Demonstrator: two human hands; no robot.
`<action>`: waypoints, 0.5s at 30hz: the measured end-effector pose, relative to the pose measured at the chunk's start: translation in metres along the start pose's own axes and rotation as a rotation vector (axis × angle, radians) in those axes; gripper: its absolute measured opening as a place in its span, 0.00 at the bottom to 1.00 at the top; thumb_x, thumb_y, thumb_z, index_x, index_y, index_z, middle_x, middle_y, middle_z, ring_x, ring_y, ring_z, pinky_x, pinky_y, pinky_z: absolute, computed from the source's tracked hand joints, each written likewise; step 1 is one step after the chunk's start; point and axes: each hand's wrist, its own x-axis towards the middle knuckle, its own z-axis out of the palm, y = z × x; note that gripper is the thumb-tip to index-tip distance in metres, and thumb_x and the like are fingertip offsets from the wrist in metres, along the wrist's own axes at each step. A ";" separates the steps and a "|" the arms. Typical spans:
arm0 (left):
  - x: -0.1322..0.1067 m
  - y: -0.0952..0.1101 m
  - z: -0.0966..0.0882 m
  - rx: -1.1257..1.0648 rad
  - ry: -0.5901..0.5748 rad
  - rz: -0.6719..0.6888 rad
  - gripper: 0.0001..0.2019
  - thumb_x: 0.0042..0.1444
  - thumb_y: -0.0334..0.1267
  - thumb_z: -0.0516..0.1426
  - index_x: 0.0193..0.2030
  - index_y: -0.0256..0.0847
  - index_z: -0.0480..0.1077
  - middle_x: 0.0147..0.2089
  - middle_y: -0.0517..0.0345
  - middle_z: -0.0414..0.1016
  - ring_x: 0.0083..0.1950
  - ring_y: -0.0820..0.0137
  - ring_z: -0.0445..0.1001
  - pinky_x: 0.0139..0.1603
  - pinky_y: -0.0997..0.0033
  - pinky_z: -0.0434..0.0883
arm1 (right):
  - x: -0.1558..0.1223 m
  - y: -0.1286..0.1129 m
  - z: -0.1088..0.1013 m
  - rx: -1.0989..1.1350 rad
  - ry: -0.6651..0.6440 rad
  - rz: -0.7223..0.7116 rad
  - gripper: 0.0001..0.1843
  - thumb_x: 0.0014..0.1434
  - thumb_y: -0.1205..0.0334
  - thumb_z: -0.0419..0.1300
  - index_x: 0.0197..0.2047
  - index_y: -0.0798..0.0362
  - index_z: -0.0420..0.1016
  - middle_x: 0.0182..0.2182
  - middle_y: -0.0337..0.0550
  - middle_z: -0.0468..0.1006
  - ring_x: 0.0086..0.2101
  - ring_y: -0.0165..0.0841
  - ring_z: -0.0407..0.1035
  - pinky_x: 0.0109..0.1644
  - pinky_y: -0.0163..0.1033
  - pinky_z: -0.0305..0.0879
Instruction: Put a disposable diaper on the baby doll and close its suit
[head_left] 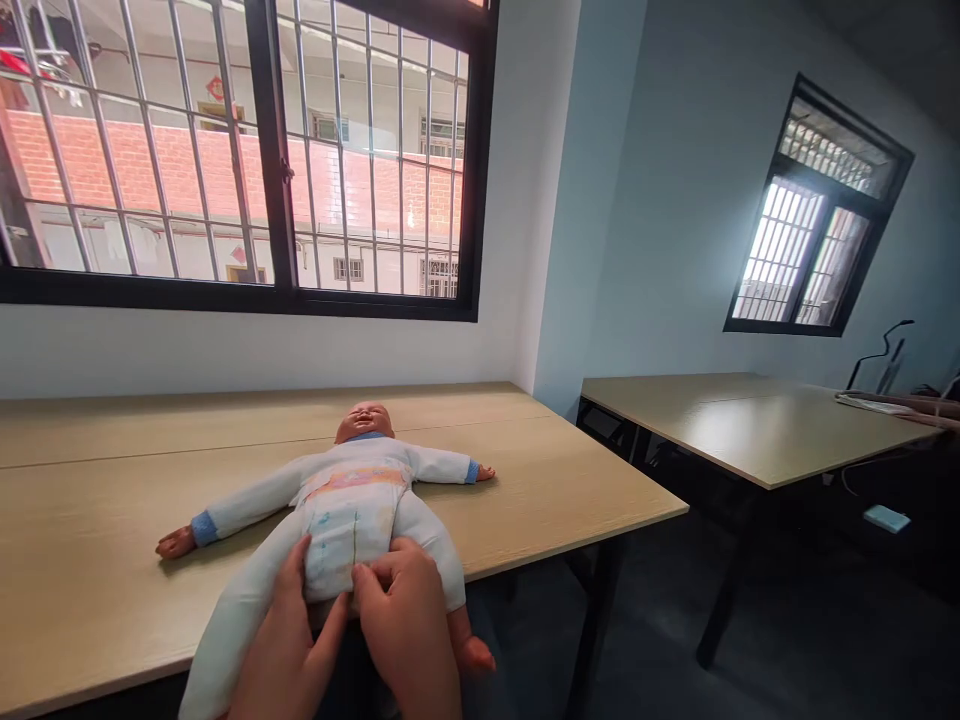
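Note:
A baby doll in a white suit with blue cuffs lies on its back on the table, arms spread and legs over the near edge. A white diaper with an orange waistband is around its hips. My right hand pinches the lower front of the diaper between thumb and bent fingers. Beside it, my left hand lies against the diaper's lower left side, its thumb and forefinger spread apart. The thumb reaches the bottom edge near my right hand. The remaining left fingers are hidden.
The wooden table ends at a front right corner beyond the doll. A second table stands to the right across a gap, with a white box low beside it. A barred window is above the back wall.

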 end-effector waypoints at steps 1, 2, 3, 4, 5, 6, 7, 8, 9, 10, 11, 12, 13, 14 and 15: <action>0.002 -0.004 0.000 -0.047 -0.004 -0.015 0.45 0.58 0.56 0.64 0.78 0.46 0.52 0.81 0.40 0.59 0.80 0.42 0.60 0.81 0.40 0.59 | 0.000 0.001 0.001 0.009 0.014 0.003 0.11 0.65 0.68 0.61 0.30 0.53 0.79 0.39 0.48 0.83 0.39 0.40 0.78 0.43 0.39 0.69; 0.005 -0.007 -0.001 -0.119 -0.015 -0.033 0.43 0.58 0.55 0.64 0.76 0.46 0.54 0.79 0.40 0.62 0.78 0.43 0.63 0.79 0.41 0.63 | 0.000 0.001 0.002 0.020 0.037 0.013 0.07 0.63 0.70 0.62 0.36 0.53 0.82 0.42 0.48 0.84 0.42 0.42 0.79 0.47 0.40 0.70; 0.008 -0.010 -0.001 -0.203 -0.031 -0.052 0.42 0.58 0.54 0.65 0.74 0.47 0.55 0.78 0.40 0.65 0.77 0.44 0.66 0.77 0.43 0.67 | -0.001 0.002 0.003 0.034 0.056 0.027 0.08 0.63 0.70 0.63 0.43 0.53 0.83 0.44 0.49 0.84 0.46 0.43 0.79 0.51 0.41 0.71; 0.012 -0.012 -0.003 -0.280 -0.043 -0.069 0.40 0.57 0.53 0.66 0.72 0.47 0.57 0.76 0.40 0.68 0.75 0.44 0.68 0.74 0.45 0.71 | -0.001 0.002 0.004 0.053 0.060 0.038 0.10 0.62 0.70 0.64 0.47 0.53 0.82 0.47 0.50 0.84 0.48 0.44 0.78 0.53 0.42 0.71; 0.014 -0.013 -0.004 -0.343 -0.053 -0.087 0.39 0.56 0.52 0.68 0.70 0.47 0.59 0.74 0.41 0.71 0.74 0.45 0.71 0.72 0.46 0.74 | -0.001 0.001 0.006 0.078 0.048 0.045 0.12 0.62 0.69 0.64 0.49 0.54 0.82 0.48 0.51 0.83 0.49 0.44 0.78 0.54 0.43 0.72; 0.017 -0.013 -0.005 -0.389 -0.060 -0.106 0.39 0.54 0.52 0.69 0.69 0.47 0.60 0.71 0.42 0.73 0.72 0.45 0.73 0.70 0.46 0.76 | -0.001 0.001 0.007 0.113 0.027 0.047 0.12 0.62 0.69 0.64 0.49 0.54 0.81 0.49 0.51 0.83 0.48 0.44 0.78 0.53 0.42 0.73; 0.019 -0.012 -0.005 -0.423 -0.068 -0.124 0.39 0.53 0.51 0.70 0.68 0.48 0.60 0.69 0.42 0.75 0.70 0.45 0.75 0.68 0.47 0.78 | -0.001 0.000 0.009 0.154 -0.001 0.046 0.10 0.63 0.69 0.64 0.48 0.54 0.81 0.48 0.51 0.82 0.46 0.42 0.79 0.51 0.41 0.74; 0.022 -0.012 -0.006 -0.451 -0.074 -0.144 0.40 0.52 0.51 0.71 0.67 0.48 0.61 0.68 0.43 0.76 0.68 0.45 0.77 0.66 0.47 0.79 | -0.001 0.000 0.011 0.193 -0.024 0.046 0.09 0.63 0.69 0.63 0.46 0.54 0.81 0.48 0.50 0.82 0.43 0.40 0.79 0.48 0.40 0.74; 0.024 -0.010 -0.007 -0.477 -0.083 -0.163 0.40 0.51 0.50 0.71 0.67 0.48 0.61 0.67 0.44 0.77 0.66 0.45 0.79 0.63 0.48 0.81 | 0.000 0.000 0.013 0.223 -0.034 0.048 0.07 0.63 0.69 0.63 0.44 0.55 0.80 0.47 0.50 0.81 0.41 0.39 0.79 0.46 0.38 0.75; 0.026 -0.009 -0.007 -0.501 -0.095 -0.180 0.40 0.51 0.48 0.71 0.68 0.49 0.60 0.66 0.44 0.78 0.64 0.46 0.80 0.61 0.49 0.82 | 0.001 0.001 0.015 0.238 -0.032 0.051 0.05 0.63 0.70 0.63 0.42 0.55 0.79 0.46 0.49 0.81 0.40 0.38 0.79 0.45 0.38 0.74; 0.028 -0.008 -0.008 -0.518 -0.107 -0.194 0.40 0.51 0.47 0.70 0.68 0.49 0.59 0.64 0.45 0.79 0.62 0.47 0.81 0.58 0.51 0.83 | 0.003 0.002 0.016 0.238 -0.022 0.050 0.03 0.62 0.70 0.63 0.39 0.55 0.78 0.45 0.48 0.81 0.39 0.37 0.78 0.45 0.38 0.74; 0.031 -0.006 -0.008 -0.523 -0.115 -0.200 0.40 0.51 0.45 0.70 0.69 0.49 0.59 0.63 0.46 0.80 0.61 0.48 0.83 0.55 0.52 0.84 | 0.004 0.003 0.017 0.227 -0.010 0.047 0.03 0.62 0.69 0.63 0.37 0.54 0.78 0.44 0.48 0.80 0.39 0.37 0.78 0.45 0.38 0.73; 0.034 -0.005 -0.009 -0.517 -0.119 -0.201 0.40 0.51 0.43 0.69 0.69 0.49 0.58 0.60 0.47 0.81 0.59 0.49 0.84 0.53 0.54 0.84 | 0.006 0.004 0.017 0.212 -0.002 0.043 0.03 0.62 0.69 0.63 0.36 0.54 0.77 0.43 0.47 0.80 0.40 0.38 0.77 0.46 0.38 0.73; 0.037 -0.004 -0.011 -0.502 -0.121 -0.197 0.40 0.51 0.41 0.68 0.69 0.48 0.58 0.58 0.47 0.83 0.57 0.49 0.85 0.52 0.55 0.84 | 0.008 0.005 0.016 0.202 0.001 0.042 0.04 0.62 0.69 0.63 0.34 0.53 0.76 0.42 0.46 0.80 0.40 0.38 0.77 0.47 0.39 0.72; 0.039 -0.003 -0.012 -0.482 -0.124 -0.191 0.40 0.50 0.40 0.68 0.69 0.46 0.59 0.55 0.48 0.84 0.55 0.50 0.85 0.52 0.55 0.84 | 0.009 0.005 0.014 0.201 -0.007 0.045 0.05 0.62 0.68 0.63 0.34 0.53 0.75 0.41 0.46 0.79 0.40 0.38 0.76 0.47 0.39 0.71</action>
